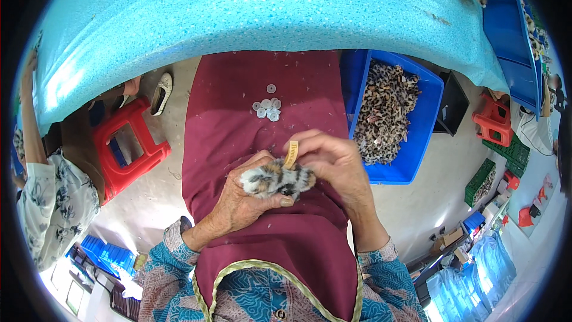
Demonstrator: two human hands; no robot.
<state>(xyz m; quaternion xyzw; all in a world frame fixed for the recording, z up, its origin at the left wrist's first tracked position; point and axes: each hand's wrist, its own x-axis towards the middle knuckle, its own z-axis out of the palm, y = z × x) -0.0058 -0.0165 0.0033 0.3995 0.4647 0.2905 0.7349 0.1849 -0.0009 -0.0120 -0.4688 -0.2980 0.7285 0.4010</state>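
Note:
A small furry plush piece (pixel 275 180), patched in white, black and orange, is held over my lap. My left hand (pixel 241 200) is closed around its left side, thumb along the lower edge. At the right end, the bent fingers of my right hand (pixel 333 164) grip the plush; their tips are partly hidden. A yellow fabric label (pixel 291 154) sticks up from the fur beside the right fingers. Farther up my maroon apron (pixel 238 89) lies a loose cluster of white plastic discs (pixel 266 108), with one disc (pixel 271 88) apart from the rest.
A table with a turquoise cover (pixel 286 18) spans the far side. To the right, a blue bin (pixel 390 174) is filled with spotted plush pieces (pixel 384 107). A red stool (pixel 128 149) stands at left near a seated person (pixel 53 203); another red stool (pixel 493 120) is far right.

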